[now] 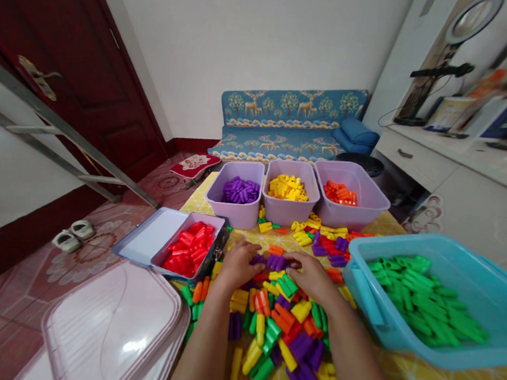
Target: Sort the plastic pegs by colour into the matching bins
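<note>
My left hand [241,265] reaches into a heap of colourful plastic building blocks [283,318] in the middle of the table. Its fingers and thumb are curled round a purple block [256,259]. Opposite it, my right hand [310,274] has its fingers closed at the edge of more purple blocks [276,263]; its fingertips partly hide the contact. An orange block [275,250] lies just beyond, between the two hands. Red, yellow, green and orange blocks surround both wrists.
Lilac bins hold purple [241,191], yellow [287,187] and orange blocks [340,193] at the back. Red blocks [189,246] fill a case at left; a blue tub [436,243] at right holds green blocks. Pale lids [119,320] lie front left.
</note>
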{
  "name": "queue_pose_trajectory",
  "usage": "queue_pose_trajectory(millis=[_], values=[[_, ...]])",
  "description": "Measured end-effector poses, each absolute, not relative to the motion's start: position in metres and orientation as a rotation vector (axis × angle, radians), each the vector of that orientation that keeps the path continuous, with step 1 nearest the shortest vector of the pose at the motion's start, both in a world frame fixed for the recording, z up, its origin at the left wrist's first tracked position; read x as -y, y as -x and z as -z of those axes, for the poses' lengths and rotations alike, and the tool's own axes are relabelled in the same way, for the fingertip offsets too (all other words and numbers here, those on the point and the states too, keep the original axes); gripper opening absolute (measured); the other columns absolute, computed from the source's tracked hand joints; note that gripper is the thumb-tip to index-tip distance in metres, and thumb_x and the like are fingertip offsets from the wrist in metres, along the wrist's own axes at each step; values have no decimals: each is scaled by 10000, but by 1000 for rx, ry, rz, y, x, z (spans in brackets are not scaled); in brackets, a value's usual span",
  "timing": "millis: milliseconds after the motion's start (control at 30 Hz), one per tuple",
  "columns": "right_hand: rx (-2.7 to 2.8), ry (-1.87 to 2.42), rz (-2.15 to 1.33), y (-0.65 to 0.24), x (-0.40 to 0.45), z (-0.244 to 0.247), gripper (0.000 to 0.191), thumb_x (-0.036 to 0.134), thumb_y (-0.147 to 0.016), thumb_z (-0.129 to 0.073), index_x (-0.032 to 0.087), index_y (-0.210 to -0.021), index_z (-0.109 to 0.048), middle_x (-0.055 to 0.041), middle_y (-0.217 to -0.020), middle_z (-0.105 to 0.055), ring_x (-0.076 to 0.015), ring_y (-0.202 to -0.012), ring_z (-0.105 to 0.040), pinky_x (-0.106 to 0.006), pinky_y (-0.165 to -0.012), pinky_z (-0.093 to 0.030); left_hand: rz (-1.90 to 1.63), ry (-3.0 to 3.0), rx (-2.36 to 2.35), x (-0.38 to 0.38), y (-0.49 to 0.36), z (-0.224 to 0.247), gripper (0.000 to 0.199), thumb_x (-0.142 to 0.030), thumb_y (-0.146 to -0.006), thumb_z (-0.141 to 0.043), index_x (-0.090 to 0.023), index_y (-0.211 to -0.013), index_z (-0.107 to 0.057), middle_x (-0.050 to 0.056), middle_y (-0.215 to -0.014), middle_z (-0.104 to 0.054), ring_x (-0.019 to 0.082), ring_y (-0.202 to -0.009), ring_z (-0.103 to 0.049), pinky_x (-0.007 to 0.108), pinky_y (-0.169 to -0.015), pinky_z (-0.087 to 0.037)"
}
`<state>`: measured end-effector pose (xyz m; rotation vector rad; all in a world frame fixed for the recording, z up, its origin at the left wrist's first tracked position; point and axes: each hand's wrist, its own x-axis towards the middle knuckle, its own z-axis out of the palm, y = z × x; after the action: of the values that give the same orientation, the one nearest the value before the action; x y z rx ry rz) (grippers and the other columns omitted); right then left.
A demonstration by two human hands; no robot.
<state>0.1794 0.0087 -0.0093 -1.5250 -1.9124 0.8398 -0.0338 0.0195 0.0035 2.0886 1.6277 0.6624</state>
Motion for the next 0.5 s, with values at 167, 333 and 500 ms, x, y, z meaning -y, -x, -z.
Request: queue_pose_trajectory(millis=[167,333,500], values=[[1916,1558,-803,-177,-9,11,415,149,-719,-610,183,-1131,-654,-77,-1054,-679,-181,-845,-636,-311,-809,-489,-509,-2093,-1598,-14,29,-6,441,-165,-650,-681,-214,-1088,-681,67,-1065,-635,191,-927,-613,284,-852,-472],[1970,1542,-739,-176,-7,9,487,158,-736,-628,227,-1217,-619,-67,-1053,-667,-176,-875,-618,-308,-832,-472,-505,-2078,-1591,-12,23,-17,383,-126,-628,-653,-198,-999,-706,41,-952,-687,184,-870,-617,275,-805,-469],[1962,1531,-738,-175,-5,8,413,153,-751,-607,217,-1156,-660,-73,-1059,-671,-182,-914,-618,-308,-852,-470,-487,-2073,-1547,-5,34,-37,297,-179,-654,-667,-213,-943,-730,34,-852,-716,173,-756,-633,255,-718,-476]])
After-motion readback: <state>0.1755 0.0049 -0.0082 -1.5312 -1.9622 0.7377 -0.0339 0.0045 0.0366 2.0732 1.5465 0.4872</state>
